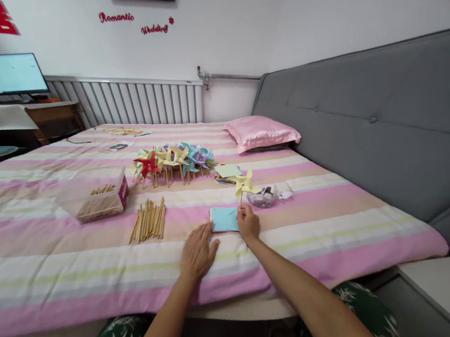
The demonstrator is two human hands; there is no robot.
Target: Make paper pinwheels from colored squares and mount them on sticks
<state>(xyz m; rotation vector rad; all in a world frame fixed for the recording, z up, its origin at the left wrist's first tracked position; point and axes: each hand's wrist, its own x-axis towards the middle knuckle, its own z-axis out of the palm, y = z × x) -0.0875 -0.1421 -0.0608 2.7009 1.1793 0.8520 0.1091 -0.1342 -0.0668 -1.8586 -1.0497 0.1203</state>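
In my right hand (pixel 249 223) the thin stick of a pale yellow pinwheel (pixel 243 184) is pinched, and the pinwheel stands upright above the fingers. That hand also rests against the right edge of a small stack of light blue paper (pixel 224 219). My left hand (pixel 198 252) lies flat on the bed, fingers stretched out, its fingertips at the stack's left edge. Left of it lies a bundle of wooden sticks (pixel 149 221). Behind, several finished pinwheels (pixel 174 158) in red, yellow, blue and purple are grouped together.
A clear plastic box (pixel 123 192) with sticks stands at left. Coloured paper sheets (pixel 227 170) and a clear bag of small dark parts (pixel 262 198) lie beyond my right hand. A pink pillow (pixel 261 132) rests near the grey headboard (pixel 376 121). The bed's front edge runs below my forearms.
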